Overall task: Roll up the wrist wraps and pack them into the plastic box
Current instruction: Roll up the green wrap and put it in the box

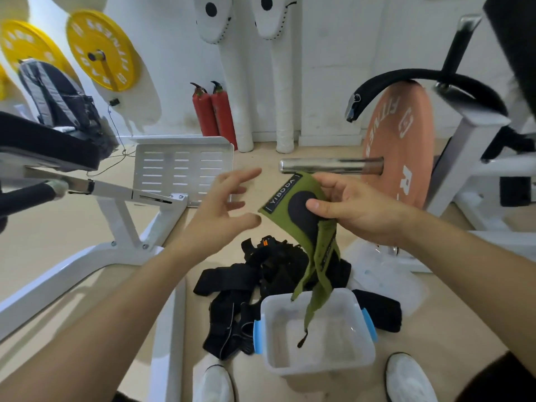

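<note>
My right hand [352,208] pinches a green wrist wrap [285,195] with a black pad and a lettered label, held up in the air. Its green straps [317,288] hang down over the plastic box [359,355], a clear tub with blue clips that stands on the floor with nothing inside. My left hand [220,210] hovers just left of the wrap, fingers spread, touching nothing. A heap of black wraps [258,274] lies on the floor behind and left of the box. Another black wrap [383,309] lies to the box's right.
The box's clear lid [385,274] lies on the floor behind it. A barbell sleeve [327,165] with an orange plate [400,158] sits beyond my right hand. A white bench frame [124,227] stands at left. My white shoes [216,384] flank the box.
</note>
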A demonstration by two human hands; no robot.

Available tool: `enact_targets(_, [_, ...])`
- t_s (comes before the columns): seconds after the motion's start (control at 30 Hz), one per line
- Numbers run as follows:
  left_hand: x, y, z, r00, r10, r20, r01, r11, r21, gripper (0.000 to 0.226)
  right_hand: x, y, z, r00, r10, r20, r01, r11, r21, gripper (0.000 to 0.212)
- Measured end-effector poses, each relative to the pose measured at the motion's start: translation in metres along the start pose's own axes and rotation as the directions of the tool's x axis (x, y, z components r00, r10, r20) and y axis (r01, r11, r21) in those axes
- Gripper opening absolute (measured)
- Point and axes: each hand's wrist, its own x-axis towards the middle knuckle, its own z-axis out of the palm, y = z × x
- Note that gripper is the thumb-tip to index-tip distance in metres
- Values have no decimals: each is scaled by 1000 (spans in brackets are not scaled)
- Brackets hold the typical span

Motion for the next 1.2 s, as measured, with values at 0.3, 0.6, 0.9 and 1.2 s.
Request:
enact_targets(0.3, [3,13,22,990,-136,37,141,944,-299,19,4,2,-16,987,65,-150,-67,998,-8,45])
enact_targets(0.6, [3,20,19,922,-282,266,382,782,-492,39,2,13,1,992,64,-106,-87,970,-228,34])
enact_targets(0.9, [1,19,15,944,-308,115,322,797,-510,3,0,9,6,979,24,-200,-132,828,-545,36])
enact_targets(1.2, [0,19,23,918,-355,175,381,671,-636,23,-9,10,48,956,-34,-292,-65,945,-321,45])
